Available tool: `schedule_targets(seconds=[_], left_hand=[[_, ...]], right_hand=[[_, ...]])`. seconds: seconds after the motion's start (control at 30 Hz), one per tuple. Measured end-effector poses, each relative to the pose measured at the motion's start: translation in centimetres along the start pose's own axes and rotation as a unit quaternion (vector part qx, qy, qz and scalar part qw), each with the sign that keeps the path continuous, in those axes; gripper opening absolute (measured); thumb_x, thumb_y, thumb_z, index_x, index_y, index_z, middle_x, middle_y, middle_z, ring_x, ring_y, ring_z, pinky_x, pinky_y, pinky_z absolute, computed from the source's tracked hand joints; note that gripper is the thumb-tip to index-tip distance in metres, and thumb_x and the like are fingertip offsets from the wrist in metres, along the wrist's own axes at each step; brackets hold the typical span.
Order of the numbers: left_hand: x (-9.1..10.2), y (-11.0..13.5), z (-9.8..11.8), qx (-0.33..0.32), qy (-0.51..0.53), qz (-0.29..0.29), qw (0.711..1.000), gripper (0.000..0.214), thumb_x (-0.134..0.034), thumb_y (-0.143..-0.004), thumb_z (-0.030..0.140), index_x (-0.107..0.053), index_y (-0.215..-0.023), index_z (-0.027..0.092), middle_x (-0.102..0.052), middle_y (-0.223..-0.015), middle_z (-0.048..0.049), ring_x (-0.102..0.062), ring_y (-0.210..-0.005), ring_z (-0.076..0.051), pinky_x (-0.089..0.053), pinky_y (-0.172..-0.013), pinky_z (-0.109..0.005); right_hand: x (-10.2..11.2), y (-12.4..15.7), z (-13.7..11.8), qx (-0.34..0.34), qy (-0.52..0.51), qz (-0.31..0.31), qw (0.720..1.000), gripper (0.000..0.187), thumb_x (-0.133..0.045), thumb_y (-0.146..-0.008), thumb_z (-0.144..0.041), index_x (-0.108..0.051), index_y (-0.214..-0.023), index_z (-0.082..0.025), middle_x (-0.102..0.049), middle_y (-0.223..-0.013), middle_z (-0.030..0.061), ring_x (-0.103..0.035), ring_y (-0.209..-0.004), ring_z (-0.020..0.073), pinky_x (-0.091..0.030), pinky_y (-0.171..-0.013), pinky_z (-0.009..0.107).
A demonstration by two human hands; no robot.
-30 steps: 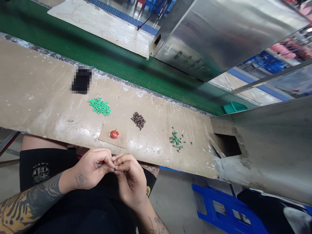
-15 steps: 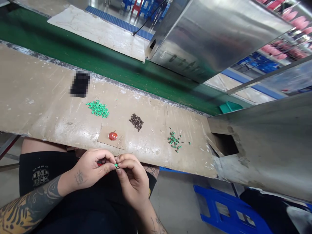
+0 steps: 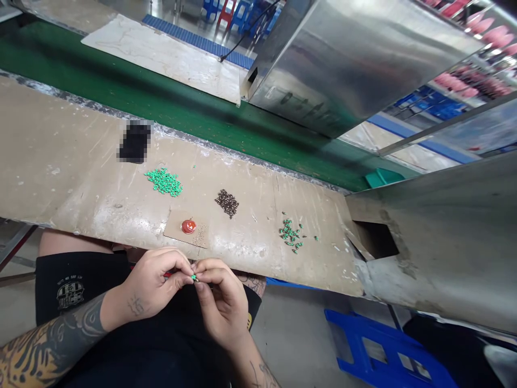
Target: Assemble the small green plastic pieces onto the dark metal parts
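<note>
My left hand [image 3: 155,283] and my right hand [image 3: 220,302] meet over my lap, just below the front edge of the worn beige worktop [image 3: 60,161]. Both pinch one tiny green piece [image 3: 194,278] between their fingertips. Something red shows inside my left hand. On the worktop above them lie a pile of green pieces [image 3: 164,181], a pile of small dark pieces [image 3: 226,202] and a looser scatter of green and dark pieces [image 3: 291,235]. A round red object [image 3: 188,226] rests on a small card [image 3: 177,225] near the edge.
A green conveyor belt [image 3: 121,86] runs behind the worktop, with a steel housing [image 3: 355,59] over it at the right. A black blurred item [image 3: 134,141] sits at the worktop's back. A steel chute with a rectangular hole [image 3: 375,240] is at right; a blue stool [image 3: 375,350] stands below.
The two hands stay pinched together on the green piece, with only small finger shifts. The view has tilted slightly.
</note>
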State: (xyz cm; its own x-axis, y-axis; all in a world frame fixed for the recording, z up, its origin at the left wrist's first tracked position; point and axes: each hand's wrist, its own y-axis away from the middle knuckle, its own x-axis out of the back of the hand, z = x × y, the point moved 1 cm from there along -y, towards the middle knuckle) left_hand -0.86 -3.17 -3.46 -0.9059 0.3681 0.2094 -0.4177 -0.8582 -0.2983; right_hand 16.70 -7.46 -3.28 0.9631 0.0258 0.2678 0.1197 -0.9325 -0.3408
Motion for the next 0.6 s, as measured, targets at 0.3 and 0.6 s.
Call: schedule_targets(seconds=[0.3,0.6], left_hand=[[-0.3,-0.1,0.0,-0.022,0.006,0.019,1.0,0.012,-0.068,-0.093,0.014,-0.068,-0.081,0.019,-0.071,-0.076,-0.0023,-0.067,-0.07,-0.015,-0.053,-0.066,-0.025],[0.6,-1.6,4.2,-0.103,-0.043,-0.106,0.988,0.014,-0.058,-0.102,0.029,-0.068,-0.101,0.019,-0.076,-0.09,-0.0048,-0.068,-0.079,-0.018,-0.051,-0.077,-0.032]], right_hand=[[-0.3,-0.1,0.0,-0.018,-0.042,-0.017,0.999,0.012,-0.053,-0.098,-0.014,-0.059,-0.1,-0.024,-0.062,-0.099,0.0052,-0.064,-0.089,0.0186,-0.056,-0.078,0.035],[6.6,-1.8,7.6,-0.198,0.23,0.039,0.952,0.014,-0.058,-0.088,-0.034,-0.062,-0.082,-0.022,-0.068,-0.087,0.0049,-0.064,-0.085,0.0225,-0.053,-0.082,0.038]])
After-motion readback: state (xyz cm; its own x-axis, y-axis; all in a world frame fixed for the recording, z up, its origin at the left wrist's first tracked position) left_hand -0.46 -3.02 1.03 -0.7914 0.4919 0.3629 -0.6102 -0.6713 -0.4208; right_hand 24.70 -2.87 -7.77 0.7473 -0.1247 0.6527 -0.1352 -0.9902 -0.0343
